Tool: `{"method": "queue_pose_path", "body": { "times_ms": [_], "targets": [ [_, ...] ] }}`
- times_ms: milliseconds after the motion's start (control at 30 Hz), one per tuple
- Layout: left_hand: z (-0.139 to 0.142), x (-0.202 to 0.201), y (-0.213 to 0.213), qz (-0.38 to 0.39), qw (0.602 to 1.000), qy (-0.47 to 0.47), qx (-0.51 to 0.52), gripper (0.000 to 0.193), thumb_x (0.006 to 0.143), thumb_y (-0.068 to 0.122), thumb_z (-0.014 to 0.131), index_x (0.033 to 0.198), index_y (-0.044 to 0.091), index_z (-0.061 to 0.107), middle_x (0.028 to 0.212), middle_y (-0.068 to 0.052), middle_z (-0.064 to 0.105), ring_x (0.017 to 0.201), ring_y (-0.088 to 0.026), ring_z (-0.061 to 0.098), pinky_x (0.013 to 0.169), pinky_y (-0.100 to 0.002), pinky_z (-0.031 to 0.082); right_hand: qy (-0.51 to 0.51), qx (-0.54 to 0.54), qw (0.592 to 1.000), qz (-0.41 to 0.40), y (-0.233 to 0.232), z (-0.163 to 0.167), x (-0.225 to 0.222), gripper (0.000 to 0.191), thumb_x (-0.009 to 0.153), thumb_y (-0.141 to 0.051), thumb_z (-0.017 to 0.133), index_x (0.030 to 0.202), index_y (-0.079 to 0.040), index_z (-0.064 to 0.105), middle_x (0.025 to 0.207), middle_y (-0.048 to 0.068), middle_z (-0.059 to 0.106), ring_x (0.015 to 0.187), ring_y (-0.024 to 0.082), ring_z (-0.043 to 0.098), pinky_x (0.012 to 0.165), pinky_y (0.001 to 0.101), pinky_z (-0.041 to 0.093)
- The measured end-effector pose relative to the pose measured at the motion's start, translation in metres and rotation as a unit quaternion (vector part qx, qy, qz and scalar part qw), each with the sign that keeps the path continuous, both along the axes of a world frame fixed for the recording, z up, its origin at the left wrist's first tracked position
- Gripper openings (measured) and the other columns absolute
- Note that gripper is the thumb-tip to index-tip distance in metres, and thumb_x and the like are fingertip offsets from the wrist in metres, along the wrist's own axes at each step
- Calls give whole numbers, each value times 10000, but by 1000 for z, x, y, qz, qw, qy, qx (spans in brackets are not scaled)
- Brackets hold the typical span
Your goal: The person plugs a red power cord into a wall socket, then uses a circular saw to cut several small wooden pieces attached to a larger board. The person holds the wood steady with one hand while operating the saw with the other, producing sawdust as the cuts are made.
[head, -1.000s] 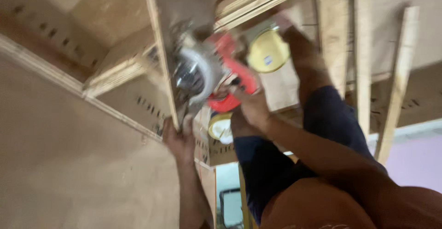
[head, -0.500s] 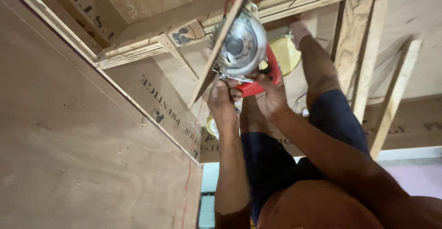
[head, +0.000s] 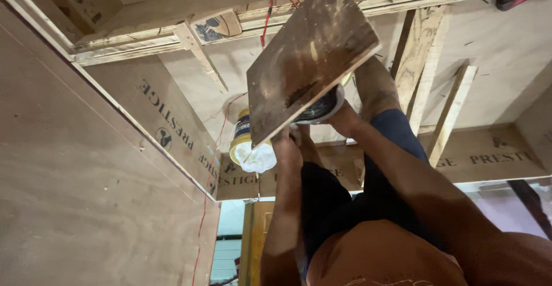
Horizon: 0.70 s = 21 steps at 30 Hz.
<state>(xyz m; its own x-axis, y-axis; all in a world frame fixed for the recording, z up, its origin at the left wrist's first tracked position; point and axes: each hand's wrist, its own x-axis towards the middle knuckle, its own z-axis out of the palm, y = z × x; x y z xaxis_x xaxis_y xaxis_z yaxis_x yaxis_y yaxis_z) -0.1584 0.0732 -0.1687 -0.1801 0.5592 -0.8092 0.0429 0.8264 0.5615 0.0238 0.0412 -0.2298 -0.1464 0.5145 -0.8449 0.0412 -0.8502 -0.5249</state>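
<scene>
A stained plywood board (head: 310,56) tilts across the middle of my view and hides most of the saw (head: 322,109) behind it; only a curved grey edge shows under its lower right side. A red cord (head: 270,10) hangs from the timber frame (head: 172,18) above. Left of my hands sits a yellow jar (head: 244,142) with a white bag over its bottom, and plywood panels (head: 172,125) bearing dark printed lettering line the wall. My left hand (head: 286,148) is curled tight on the board's lower edge, forearm upright. My right hand (head: 345,119) is closed around the saw, arm stretched forward.
</scene>
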Motion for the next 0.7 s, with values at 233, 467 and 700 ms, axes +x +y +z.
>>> {"method": "queue_pose_path", "body": {
  "times_ms": [233, 467, 700],
  "targets": [
    [19, 10, -9, 346, 873, -300, -167, 213, 1048, 253, 593, 1065, 54, 666, 863, -61, 680, 736, -171, 633, 630, -297, 519, 214, -123, 954, -168, -10, 2, 24, 460, 914, -137, 797, 1325, 7, 650, 1293, 167, 711, 1161, 310, 703, 981, 434, 594],
    [51, 15, 36, -111, 978, 11, 175, 256, 1041, 178, 632, 1162, -44, 669, 1064, -84, 709, 959, -170, 661, 862, -328, 540, 255, -119, 903, -324, 26, 31, 16, 522, 889, -67, 762, 1371, -65, 561, 1308, 106, 670, 1133, 249, 711, 821, 389, 662],
    [44, 19, 40, -12, 998, -19, 56, 225, 1081, 201, 585, 1040, -6, 662, 778, -58, 634, 685, -153, 575, 626, -281, 472, 277, -109, 888, -350, 37, 38, 15, 523, 887, -56, 776, 1366, -61, 567, 1286, 112, 680, 1097, 248, 726, 819, 392, 665]
  ]
}}
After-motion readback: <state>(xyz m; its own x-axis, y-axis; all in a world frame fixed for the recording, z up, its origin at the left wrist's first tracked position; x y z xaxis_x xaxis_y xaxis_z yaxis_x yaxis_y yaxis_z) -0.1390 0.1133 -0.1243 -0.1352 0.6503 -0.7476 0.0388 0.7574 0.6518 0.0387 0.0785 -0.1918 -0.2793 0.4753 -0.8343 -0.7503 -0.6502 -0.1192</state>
